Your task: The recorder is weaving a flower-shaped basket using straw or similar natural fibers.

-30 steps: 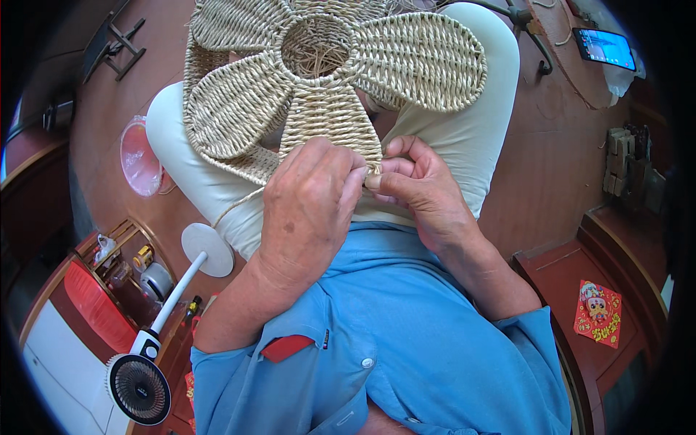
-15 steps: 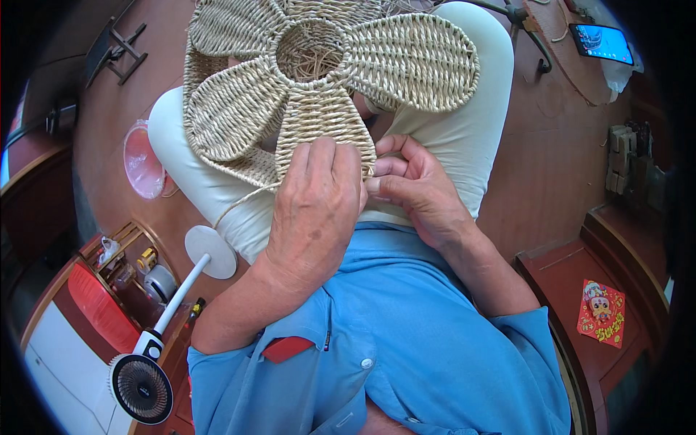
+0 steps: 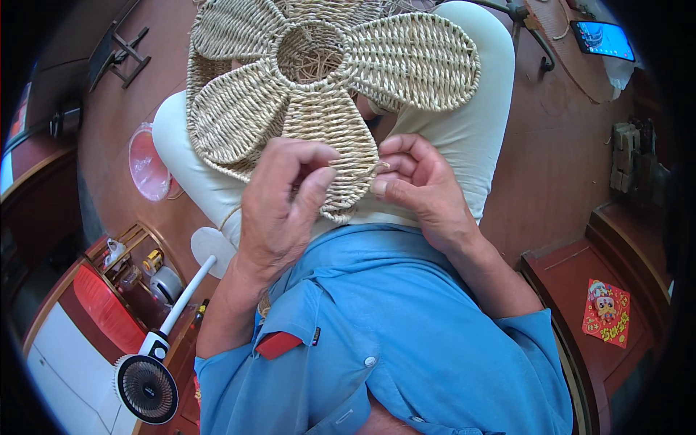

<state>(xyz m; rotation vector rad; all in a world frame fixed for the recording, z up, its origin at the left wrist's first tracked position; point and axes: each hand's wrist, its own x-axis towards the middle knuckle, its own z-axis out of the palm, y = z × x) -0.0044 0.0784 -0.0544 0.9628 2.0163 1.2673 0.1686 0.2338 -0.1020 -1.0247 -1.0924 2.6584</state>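
Observation:
A flower-shaped woven straw piece (image 3: 312, 81) with rounded petals and a round open centre lies across my lap. The near petal (image 3: 335, 127) points towards me, its rim between my hands. My left hand (image 3: 279, 203) is over this petal's left side, thumb and forefinger curled but apart, with nothing seen between them. On the petal's right edge, my right hand (image 3: 428, 185) pinches the rim with thumb and fingers; a short straw end (image 3: 382, 167) shows there. A thin straw cord (image 3: 230, 215) shows beside my left wrist; where it runs under the hand is hidden.
To the left are a white-stemmed fan (image 3: 146, 388), a pink basin (image 3: 148, 163) and a wooden tray of small items (image 3: 130, 254). A lit phone (image 3: 603, 40) is at the far right. A red printed card (image 3: 606, 313) lies on the reddish-brown surface at right.
My left hand has drawn back to the left off the petal's tip, uncovering its rim, and its thumb and forefinger have parted. The right hand stays at the petal's right edge.

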